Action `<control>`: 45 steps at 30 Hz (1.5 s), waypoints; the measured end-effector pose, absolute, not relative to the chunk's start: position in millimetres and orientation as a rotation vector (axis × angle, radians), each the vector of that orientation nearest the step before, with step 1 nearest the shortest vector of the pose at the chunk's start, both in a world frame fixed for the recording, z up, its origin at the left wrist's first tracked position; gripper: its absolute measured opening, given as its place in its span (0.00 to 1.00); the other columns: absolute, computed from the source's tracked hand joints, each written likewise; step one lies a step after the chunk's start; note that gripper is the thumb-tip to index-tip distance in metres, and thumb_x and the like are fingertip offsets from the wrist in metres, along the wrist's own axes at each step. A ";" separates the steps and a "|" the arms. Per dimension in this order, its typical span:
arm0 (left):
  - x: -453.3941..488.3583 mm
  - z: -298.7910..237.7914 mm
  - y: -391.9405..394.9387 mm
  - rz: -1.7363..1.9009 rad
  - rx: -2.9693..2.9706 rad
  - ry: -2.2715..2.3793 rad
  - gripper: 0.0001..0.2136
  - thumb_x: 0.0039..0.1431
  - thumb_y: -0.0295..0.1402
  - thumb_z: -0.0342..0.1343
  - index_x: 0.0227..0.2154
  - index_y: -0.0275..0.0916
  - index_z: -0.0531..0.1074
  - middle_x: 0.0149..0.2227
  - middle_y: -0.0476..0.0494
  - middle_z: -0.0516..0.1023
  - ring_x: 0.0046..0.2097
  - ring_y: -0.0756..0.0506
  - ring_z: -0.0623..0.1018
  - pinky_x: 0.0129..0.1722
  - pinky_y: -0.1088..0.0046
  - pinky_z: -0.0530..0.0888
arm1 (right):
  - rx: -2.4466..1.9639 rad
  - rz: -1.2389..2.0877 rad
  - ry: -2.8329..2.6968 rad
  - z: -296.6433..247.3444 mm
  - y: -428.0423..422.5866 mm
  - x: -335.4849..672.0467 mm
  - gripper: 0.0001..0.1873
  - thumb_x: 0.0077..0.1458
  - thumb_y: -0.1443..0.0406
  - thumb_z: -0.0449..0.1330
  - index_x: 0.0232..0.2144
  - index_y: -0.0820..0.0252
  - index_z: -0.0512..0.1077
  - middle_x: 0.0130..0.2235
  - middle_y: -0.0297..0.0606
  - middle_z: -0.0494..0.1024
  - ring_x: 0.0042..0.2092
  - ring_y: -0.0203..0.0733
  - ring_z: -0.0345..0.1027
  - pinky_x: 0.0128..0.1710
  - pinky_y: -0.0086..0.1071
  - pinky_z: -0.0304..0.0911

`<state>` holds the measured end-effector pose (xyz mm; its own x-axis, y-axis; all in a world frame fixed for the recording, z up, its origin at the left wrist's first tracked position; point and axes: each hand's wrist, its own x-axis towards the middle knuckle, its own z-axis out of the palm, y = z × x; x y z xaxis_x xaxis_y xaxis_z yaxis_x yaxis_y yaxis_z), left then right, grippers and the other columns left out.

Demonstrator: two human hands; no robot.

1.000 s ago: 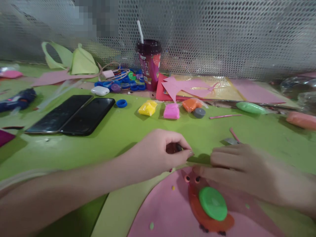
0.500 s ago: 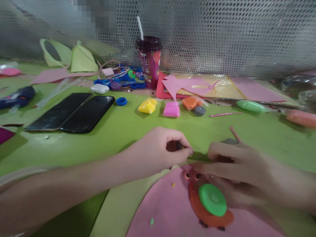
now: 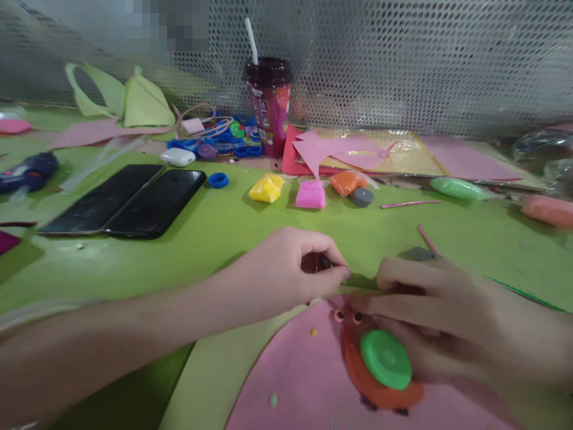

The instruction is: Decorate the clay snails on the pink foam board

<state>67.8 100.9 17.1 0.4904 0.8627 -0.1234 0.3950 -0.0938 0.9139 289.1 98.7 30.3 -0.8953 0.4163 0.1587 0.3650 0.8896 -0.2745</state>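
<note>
My left hand [image 3: 293, 272] is curled in a pinch at the top edge of a pink foam sheet [image 3: 308, 376], with a small dark bit between thumb and fingers. My right hand [image 3: 443, 310] lies beside it, fingers held together and stretched toward the head of an orange clay snail [image 3: 380, 388]. The snail has a green round cap [image 3: 385, 359] as shell and two small eyes [image 3: 348, 316]. My right fingertips touch the snail's head. Tiny clay crumbs lie on the pink sheet.
Two black phones [image 3: 129, 200] lie at the left. Yellow [image 3: 267, 188], pink [image 3: 311, 194], orange [image 3: 347, 182] and grey [image 3: 362, 196] clay lumps sit mid-table. A dark cup with a straw [image 3: 268, 104] stands at the back, near blue rings, paper sheets and a perforated metal wall.
My right hand's fingers have curled and come closer around the snail's head. The left hand stays pinched in the same place. The view has shifted slightly.
</note>
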 end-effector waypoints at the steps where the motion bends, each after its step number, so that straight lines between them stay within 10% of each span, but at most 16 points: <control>1: 67.6 17.3 101.1 0.561 1.700 1.085 0.05 0.55 0.32 0.54 0.27 0.39 0.72 0.21 0.56 0.71 0.21 0.55 0.67 0.21 0.80 0.63 | -0.607 0.367 -2.837 31.2 98.6 289.0 0.11 0.58 0.70 0.50 0.37 0.57 0.71 0.29 0.33 0.62 0.24 0.31 0.53 0.24 0.29 0.49; 34: 66.2 16.6 99.3 0.513 1.675 1.099 0.08 0.58 0.37 0.55 0.28 0.40 0.73 0.21 0.55 0.71 0.22 0.55 0.67 0.20 0.83 0.62 | -0.643 0.475 -2.866 38.8 91.4 285.6 0.14 0.56 0.71 0.49 0.24 0.63 0.71 0.26 0.33 0.62 0.22 0.29 0.53 0.19 0.28 0.49; 45: 68.8 18.8 100.3 0.547 1.677 0.971 0.07 0.56 0.35 0.56 0.27 0.38 0.74 0.25 0.53 0.72 0.29 0.52 0.69 0.27 0.80 0.64 | -0.706 -0.006 -2.442 26.5 92.2 279.3 0.07 0.61 0.67 0.55 0.39 0.60 0.71 0.35 0.37 0.73 0.34 0.34 0.66 0.33 0.28 0.65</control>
